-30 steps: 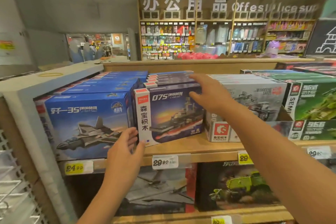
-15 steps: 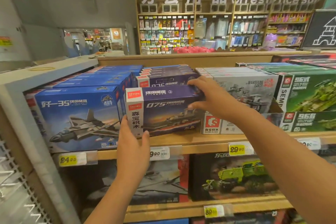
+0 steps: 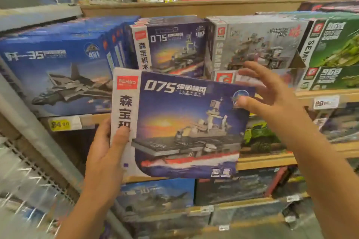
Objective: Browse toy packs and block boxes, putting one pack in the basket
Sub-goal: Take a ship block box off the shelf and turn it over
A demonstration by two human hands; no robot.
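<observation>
A purple-blue 075 warship block box (image 3: 182,124) is held off the shelf in front of me, its picture side facing me. My left hand (image 3: 105,153) grips its lower left edge, thumb over the white side strip. My right hand (image 3: 270,95) is at the box's upper right corner, thumb on the front face and the other fingers spread loosely behind the edge. An identical 075 box (image 3: 171,48) stands behind on the shelf. No basket shows in the view.
A blue jet-fighter box (image 3: 56,72) stands at left, a grey Sembo box (image 3: 256,46) and green tank boxes (image 3: 334,44) at right. Wooden shelf edges (image 3: 266,159) carry yellow price tags (image 3: 60,124). More boxes fill the lower shelves. A white wire rack (image 3: 23,176) stands at far left.
The 075 box has come off the shelf toward me and now faces me lower down. My left hand now grips its left edge. The view has dropped and moved closer.
</observation>
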